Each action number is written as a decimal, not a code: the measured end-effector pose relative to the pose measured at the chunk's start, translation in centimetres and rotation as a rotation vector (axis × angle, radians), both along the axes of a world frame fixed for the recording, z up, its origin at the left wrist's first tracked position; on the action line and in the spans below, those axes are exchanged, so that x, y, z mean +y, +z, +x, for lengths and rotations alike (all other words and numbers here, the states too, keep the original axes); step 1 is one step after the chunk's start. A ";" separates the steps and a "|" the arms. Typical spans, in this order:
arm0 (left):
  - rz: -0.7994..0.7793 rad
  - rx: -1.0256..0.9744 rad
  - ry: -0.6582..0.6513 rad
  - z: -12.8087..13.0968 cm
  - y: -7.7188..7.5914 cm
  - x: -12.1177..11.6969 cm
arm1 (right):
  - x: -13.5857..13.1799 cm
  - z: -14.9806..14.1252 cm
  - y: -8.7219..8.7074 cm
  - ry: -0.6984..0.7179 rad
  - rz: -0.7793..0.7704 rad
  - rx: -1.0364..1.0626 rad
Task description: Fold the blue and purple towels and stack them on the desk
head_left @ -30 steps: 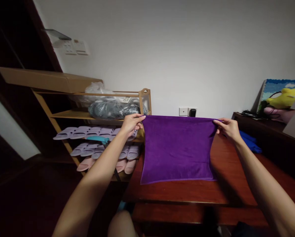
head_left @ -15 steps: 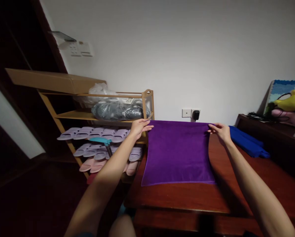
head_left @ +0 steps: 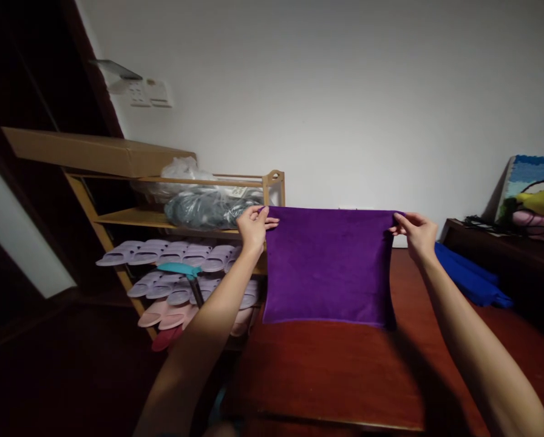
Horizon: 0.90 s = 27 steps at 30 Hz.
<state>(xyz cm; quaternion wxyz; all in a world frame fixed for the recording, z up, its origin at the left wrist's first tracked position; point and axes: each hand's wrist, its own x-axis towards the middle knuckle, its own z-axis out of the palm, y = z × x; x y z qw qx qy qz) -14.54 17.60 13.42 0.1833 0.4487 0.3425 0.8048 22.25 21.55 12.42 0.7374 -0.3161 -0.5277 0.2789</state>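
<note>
A purple cloth (head_left: 329, 267) hangs spread out between my two hands, its top edge pulled nearly straight. My left hand (head_left: 254, 230) pinches the upper left corner between thumb and fingers. At the upper right corner, my right hand (head_left: 414, 233) has the same kind of pinch. The cloth's lower edge hangs over the reddish-brown wooden table (head_left: 326, 370); whether it touches the tabletop I cannot tell. To the right of my right hand lies a folded blue cloth (head_left: 472, 276).
A wooden rack (head_left: 274, 188) on the left holds rows of lilac slippers (head_left: 174, 252), pink slippers (head_left: 163, 314) and a plastic-wrapped bundle (head_left: 203, 206). A cardboard box (head_left: 103, 152) tops it. A teal handle (head_left: 180, 269) rises before it. On the right, a dark ledge (head_left: 481, 237) carries plush toys (head_left: 543, 203).
Both hands have risen slightly and moved a little apart, taking the purple cloth up and away from the table's front edge. The cloth now covers the wall socket. The view has shifted slightly.
</note>
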 end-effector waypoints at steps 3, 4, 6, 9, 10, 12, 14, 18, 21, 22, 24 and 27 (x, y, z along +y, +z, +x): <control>0.000 0.044 0.038 -0.3 1.3 0.5 | 0.6 -0.4 0.8 -0.039 0.022 -0.025; -0.008 0.055 0.050 -0.5 1.6 0.7 | 0.9 -0.5 1.0 -0.041 0.020 -0.033; -0.039 0.062 0.061 -0.8 2.1 1.3 | 1.7 -0.7 1.0 -0.029 0.007 -0.030; -0.101 0.028 0.048 -1.0 2.2 2.9 | 3.6 -1.2 0.6 0.013 -0.027 0.006; -0.119 0.010 0.042 -1.1 2.1 3.5 | 4.3 -1.4 0.3 0.026 -0.041 0.015; -0.154 0.014 0.048 -1.1 1.6 4.9 | 5.8 -1.7 -0.4 0.043 -0.071 0.022; -0.189 0.072 0.069 -1.0 0.7 6.3 | 7.3 -2.0 -1.4 0.052 -0.101 0.008; -0.253 0.218 0.110 -0.7 -1.8 8.8 | 10.1 -2.3 -3.9 0.067 -0.152 -0.083; -0.307 0.370 0.135 -0.6 -4.0 10.4 | 11.9 -2.4 -6.1 0.066 -0.182 -0.206; -0.324 0.432 0.138 -0.6 -4.8 10.8 | 12.4 -2.5 -6.9 0.066 -0.190 -0.252; -0.357 0.559 0.139 -0.6 -6.4 11.6 | 13.5 -2.8 -8.6 0.069 -0.209 -0.346; -0.410 0.731 0.150 -0.6 -8.5 12.7 | 14.9 -3.4 -11.1 0.074 -0.239 -0.481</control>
